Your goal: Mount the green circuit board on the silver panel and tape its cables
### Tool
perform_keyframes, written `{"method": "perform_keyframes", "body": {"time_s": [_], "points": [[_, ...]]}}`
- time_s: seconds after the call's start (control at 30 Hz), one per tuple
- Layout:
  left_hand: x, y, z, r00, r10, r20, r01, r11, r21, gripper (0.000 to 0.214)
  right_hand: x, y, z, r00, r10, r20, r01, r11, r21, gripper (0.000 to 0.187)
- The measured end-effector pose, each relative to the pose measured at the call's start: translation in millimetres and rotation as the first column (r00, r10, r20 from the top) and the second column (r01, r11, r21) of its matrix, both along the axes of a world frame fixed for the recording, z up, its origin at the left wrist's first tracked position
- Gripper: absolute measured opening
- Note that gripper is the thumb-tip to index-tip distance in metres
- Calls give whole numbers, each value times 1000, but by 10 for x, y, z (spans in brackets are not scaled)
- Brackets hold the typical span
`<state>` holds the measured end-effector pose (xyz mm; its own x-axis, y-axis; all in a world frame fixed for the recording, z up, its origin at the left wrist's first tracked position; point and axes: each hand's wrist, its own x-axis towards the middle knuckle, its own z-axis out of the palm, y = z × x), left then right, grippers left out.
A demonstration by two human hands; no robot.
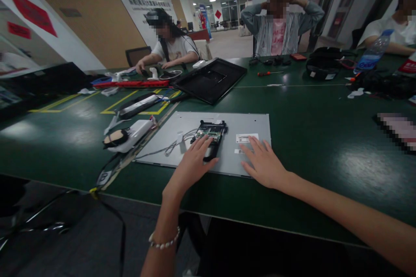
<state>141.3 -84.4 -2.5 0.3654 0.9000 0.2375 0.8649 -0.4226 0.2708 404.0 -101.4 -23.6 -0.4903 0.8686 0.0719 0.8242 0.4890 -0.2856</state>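
Head view: my left hand [195,156] over the circuit board [211,129], right hand [264,164] over the grey panel's [251,122] right side; fingers spread, grasping nothing, perhaps steadying both.

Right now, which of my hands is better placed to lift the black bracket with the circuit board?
Probably your left hand: in this view it partly covers the circuit board and black bracket. Your right hand is spread by the white labels, farther from the bracket.

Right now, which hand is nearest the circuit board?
The left hand, bracelet on its wrist, is right at the circuit board; the right hand is by the white labels.
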Motion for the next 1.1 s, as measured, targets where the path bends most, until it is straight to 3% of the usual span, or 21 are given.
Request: {"method": "perform_keyframes", "body": {"time_s": [0.2, 0.37, 0.53, 0.7, 0.87, 1.1], "points": [[-151, 454, -20, 998, 8, -60, -11, 999, -48, 65, 22, 8, -17, 1000, 11, -12, -11, 1000, -3, 65], [-203, 813, -73, 996, 20, -87, -18, 1000, 19, 65, 32, 10, -6, 1000, 9, -12, -9, 1000, -15, 64], [-220, 879, -74, 983, 57, -177, -58, 998, -2, 64, 23, 3, 14, 1000, 3, -5, -3, 1000, -9, 63], [-257, 1007, 37, 969, 64, -240, -65, 998, 5, 60, 29, 5, 16, 1000, 5, -27, -5, 1000, -20, 64], [-238, 1498, 115, 966, 157, -205, -152, 988, 40, 51, 34, 26, -41, 999, -2, -36, 2, 1000, -5, 64], [-193, 2082, 22, 951, 67, -303, -109, 987, -122, 53, 31, 56, -84, 998, 7, -63, -8, 1000, -11, 64]]}}
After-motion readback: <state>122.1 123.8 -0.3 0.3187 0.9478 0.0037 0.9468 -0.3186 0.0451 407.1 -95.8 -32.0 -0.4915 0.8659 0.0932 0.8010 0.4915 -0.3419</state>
